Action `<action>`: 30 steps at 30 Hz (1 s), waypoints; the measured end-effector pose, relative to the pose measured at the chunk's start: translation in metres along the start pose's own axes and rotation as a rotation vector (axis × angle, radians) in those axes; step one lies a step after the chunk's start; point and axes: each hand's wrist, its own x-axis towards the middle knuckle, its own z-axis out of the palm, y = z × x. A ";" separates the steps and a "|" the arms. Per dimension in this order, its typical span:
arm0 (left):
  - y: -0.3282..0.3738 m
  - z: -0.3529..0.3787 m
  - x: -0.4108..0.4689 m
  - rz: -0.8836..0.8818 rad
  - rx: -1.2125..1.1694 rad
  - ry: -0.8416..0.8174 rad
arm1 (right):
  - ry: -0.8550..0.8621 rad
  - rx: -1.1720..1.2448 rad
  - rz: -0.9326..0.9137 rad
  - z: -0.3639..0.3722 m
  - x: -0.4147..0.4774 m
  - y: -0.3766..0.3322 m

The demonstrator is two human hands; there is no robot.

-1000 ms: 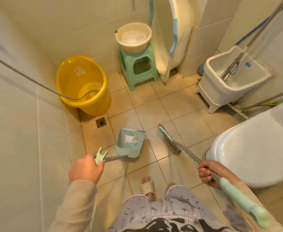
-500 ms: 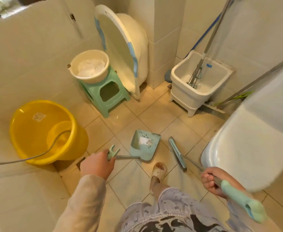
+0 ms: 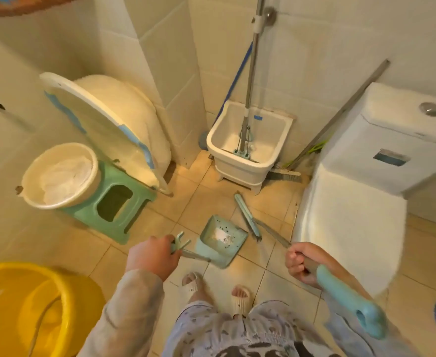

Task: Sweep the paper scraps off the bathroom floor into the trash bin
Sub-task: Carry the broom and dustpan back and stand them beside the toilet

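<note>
A teal dustpan (image 3: pixel 220 242) hangs just over the tiled floor in the middle, with white paper scraps (image 3: pixel 222 237) lying inside it. My left hand (image 3: pixel 155 256) grips the top of its long handle. My right hand (image 3: pixel 305 264) is closed around the broom handle, whose teal grip (image 3: pixel 348 305) runs back along my forearm. The broom's narrow teal head (image 3: pixel 246 217) lies on the tiles just right of the dustpan. No trash bin can be picked out for certain.
A cream basin (image 3: pixel 59 175) sits on a green stool (image 3: pixel 114 202) at left, a white baby tub (image 3: pixel 114 124) leans behind it. A mop bucket (image 3: pixel 249 145) stands in the far corner, the toilet (image 3: pixel 353 197) at right, a yellow tub (image 3: pixel 31 310) at lower left. My slippered feet (image 3: pixel 217 287) are below the dustpan.
The view has swung right: the yellow tub slid to the lower left and the toilet tank came into sight. Dustpan and broom stayed in my hands and shifted right along the floor.
</note>
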 end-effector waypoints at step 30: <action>0.197 -0.150 0.266 1.413 0.983 0.114 | -0.045 1.016 -0.396 0.096 0.016 -0.047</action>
